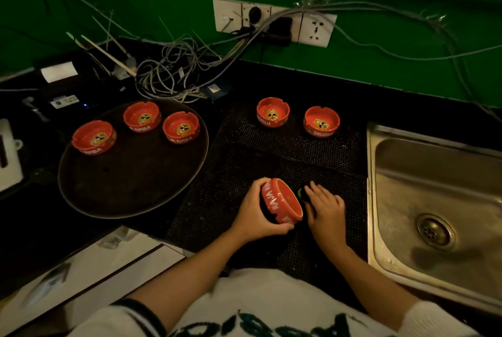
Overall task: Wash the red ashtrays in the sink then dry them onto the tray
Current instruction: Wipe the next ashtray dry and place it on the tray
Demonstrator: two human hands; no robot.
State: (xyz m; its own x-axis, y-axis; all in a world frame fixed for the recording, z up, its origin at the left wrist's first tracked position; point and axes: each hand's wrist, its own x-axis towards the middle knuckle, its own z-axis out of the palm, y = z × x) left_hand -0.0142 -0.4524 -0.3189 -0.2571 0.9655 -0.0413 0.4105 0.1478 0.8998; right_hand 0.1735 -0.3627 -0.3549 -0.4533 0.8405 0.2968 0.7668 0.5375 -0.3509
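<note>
My left hand (255,214) grips a red ashtray (282,200) tilted on its side, its opening turned to the right, low over the black mat (233,181). My right hand (324,206) lies just right of it over a dark thing with a green edge (300,193), and I cannot tell whether it holds it. Two more red ashtrays (272,111) (321,120) stand upright at the mat's far end. Three red ashtrays (94,137) (142,116) (181,127) sit along the far rim of the round dark tray (130,187) on the left.
A steel sink (434,200) with a drain (434,230) lies to the right of the mat. Tangled cables (173,73) and a wall socket strip (274,21) crowd the back against the green wall. White objects stand at the left edge.
</note>
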